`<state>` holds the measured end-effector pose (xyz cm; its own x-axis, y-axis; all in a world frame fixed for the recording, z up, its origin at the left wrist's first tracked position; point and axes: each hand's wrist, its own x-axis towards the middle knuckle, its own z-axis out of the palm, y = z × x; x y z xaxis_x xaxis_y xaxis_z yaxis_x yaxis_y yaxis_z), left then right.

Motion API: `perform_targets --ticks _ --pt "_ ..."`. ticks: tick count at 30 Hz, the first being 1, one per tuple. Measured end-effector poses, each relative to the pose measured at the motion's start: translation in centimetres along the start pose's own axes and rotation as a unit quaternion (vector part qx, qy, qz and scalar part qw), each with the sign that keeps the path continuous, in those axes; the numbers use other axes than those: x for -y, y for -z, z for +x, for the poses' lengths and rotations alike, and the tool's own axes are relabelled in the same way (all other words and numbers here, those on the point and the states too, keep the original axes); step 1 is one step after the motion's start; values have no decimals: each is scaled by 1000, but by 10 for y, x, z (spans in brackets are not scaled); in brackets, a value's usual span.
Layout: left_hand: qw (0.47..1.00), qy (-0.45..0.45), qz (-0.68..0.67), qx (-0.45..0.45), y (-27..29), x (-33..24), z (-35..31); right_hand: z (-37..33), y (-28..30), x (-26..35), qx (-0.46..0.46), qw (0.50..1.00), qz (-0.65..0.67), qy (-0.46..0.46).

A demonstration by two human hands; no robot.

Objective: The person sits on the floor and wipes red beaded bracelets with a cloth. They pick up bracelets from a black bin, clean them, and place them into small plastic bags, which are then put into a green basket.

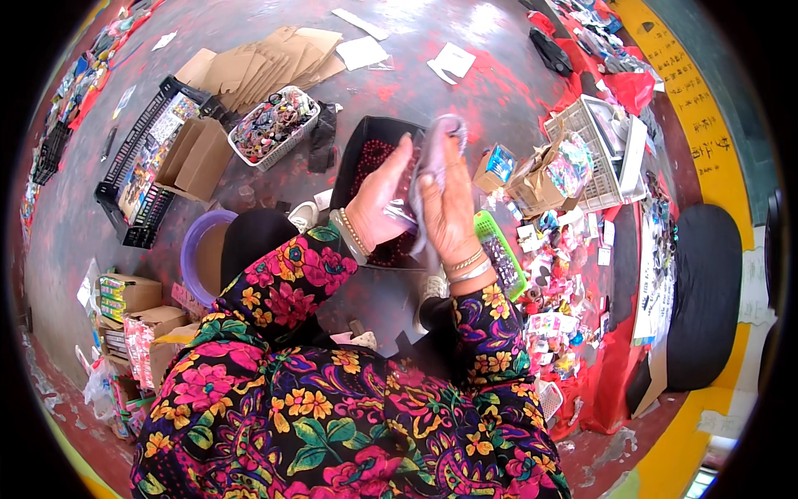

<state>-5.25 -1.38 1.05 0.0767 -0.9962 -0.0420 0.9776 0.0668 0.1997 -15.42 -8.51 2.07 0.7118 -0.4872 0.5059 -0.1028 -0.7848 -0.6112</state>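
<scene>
Head: right hand (450, 208) clasps 1 cloth (434, 154).

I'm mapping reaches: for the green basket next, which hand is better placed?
Right, probably: the right hand is nearer the green basket, while the left hand is farther across, beyond the greyish cloth.

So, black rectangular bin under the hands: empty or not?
Not empty: dark-red round beads show inside the bin; left hand and right hand partly hide it.

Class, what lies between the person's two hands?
In the head view, a pale purple cloth lies between the left hand and right hand, plus something glossy, hard to identify.
</scene>
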Motion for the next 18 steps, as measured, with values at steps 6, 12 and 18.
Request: perform_targets --ticks 6,12,18 --pt "999 -32 22 -12 7 -4 2 -9 -11 -1 -19 999 11 37" --pt "997 -67 45 9 25 -16 8 -20 -10 15 55 994 -43 80" --pt "989 -127 31 -64 15 -38 2 -16 41 -66 -142 924 33 -352"
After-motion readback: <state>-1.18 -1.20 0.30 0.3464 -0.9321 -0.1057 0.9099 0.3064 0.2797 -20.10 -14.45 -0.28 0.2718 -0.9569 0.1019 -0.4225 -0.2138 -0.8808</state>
